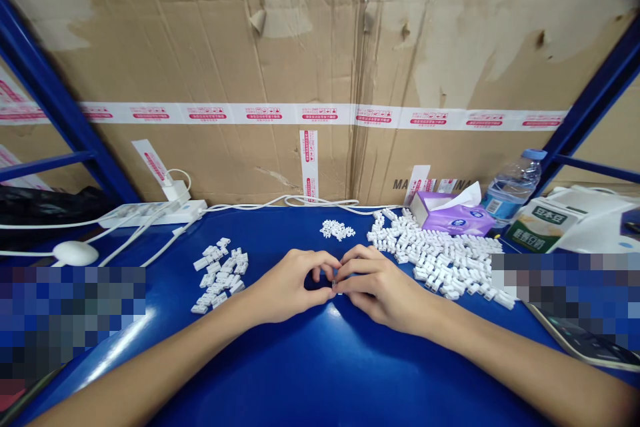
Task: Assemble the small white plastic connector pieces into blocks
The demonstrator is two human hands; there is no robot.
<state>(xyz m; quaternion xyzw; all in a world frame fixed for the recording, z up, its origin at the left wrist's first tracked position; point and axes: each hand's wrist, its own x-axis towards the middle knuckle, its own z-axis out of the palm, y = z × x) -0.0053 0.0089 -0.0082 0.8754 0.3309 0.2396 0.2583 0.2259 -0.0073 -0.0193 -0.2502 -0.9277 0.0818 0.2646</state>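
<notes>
My left hand [303,283] and my right hand [377,287] meet at the middle of the blue table, fingertips pinched together. Between them is a small white plastic piece [334,285], mostly hidden by the fingers. Just behind the hands lies a little heap of tiny white parts [337,230]. To the left of my left hand are several white rectangular plastic pieces [220,277], loosely grouped. A much larger spread of similar white pieces [440,257] lies beyond and to the right of my right hand.
A purple tissue pack [453,213], a plastic bottle [515,187] and a green-and-white carton [543,221] stand at the back right. A phone [585,337] lies at right. A power strip [155,212] with white cables is at back left. Cardboard [225,47] walls the back.
</notes>
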